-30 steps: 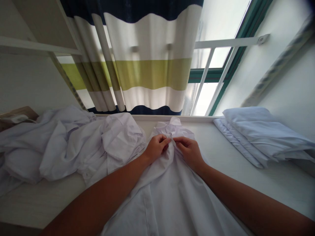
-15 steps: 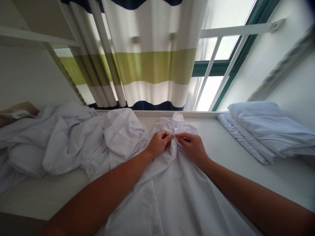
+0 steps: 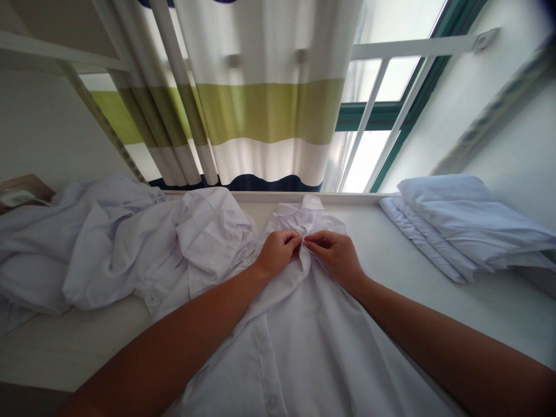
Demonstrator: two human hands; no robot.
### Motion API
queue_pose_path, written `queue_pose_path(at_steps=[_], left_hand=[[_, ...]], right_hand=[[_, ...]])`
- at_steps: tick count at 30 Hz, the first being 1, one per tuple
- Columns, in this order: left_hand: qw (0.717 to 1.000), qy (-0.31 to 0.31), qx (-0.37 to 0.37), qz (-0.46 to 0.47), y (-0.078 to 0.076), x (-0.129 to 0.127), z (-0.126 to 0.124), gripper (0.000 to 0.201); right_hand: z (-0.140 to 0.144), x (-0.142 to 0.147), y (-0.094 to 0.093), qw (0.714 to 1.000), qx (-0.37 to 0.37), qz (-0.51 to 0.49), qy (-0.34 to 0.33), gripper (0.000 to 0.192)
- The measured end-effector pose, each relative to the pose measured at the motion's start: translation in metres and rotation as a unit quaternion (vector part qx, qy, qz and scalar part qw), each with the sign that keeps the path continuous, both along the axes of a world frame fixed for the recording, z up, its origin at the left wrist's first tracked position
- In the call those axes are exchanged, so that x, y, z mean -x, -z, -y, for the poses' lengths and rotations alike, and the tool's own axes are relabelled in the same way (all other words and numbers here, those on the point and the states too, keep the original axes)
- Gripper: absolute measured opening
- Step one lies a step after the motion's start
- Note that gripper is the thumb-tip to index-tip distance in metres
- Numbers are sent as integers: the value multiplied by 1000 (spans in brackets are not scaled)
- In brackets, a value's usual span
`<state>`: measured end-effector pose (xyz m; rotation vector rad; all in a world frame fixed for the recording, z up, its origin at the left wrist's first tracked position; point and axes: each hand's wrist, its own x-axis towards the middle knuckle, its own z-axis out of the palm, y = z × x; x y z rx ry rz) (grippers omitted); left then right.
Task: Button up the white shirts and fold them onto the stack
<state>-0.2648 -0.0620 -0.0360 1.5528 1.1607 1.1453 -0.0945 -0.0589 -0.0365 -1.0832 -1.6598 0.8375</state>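
A white button-up shirt (image 3: pixel 313 324) lies front up before me, its collar (image 3: pixel 310 204) pointing toward the window. Just below the collar, my left hand (image 3: pixel 280 250) pinches the shirt's front edge. My right hand (image 3: pixel 335 255) pinches the cloth from the other side, its fingertips almost meeting those of the left. The fabric bunches into a fold under the fingers. Whatever button or buttonhole lies between the fingertips is too small and covered to make out. Lower on the placket a button (image 3: pixel 272 401) shows near the bottom of the view.
Crumpled white shirts (image 3: pixel 125 243) are heaped to the left. Folded white garments (image 3: pixel 460 214) lie stacked at the right on the white surface (image 3: pixel 391 301). Behind are a striped curtain (image 3: pixel 269 113) and a white railing (image 3: pixel 417 49). A brown box-like object (image 3: pixel 30 188) sits far left.
The view has shifted slightly, so everything appears a little further up and left. Both hands keep their pinch on the shirt front, with only slight finger movement.
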Motion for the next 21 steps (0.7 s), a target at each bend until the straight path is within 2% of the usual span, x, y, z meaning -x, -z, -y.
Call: queue_pose_path(at_steps=[8,21], left_hand=[[1000,-5,0,-11,-1,1,1,39],[998,3,-27,-62,-7,2,4,37]], right_hand=[[0,1,-1,1000,-7,5,-7,16],[1,1,-2,999,-14,33,5,14]])
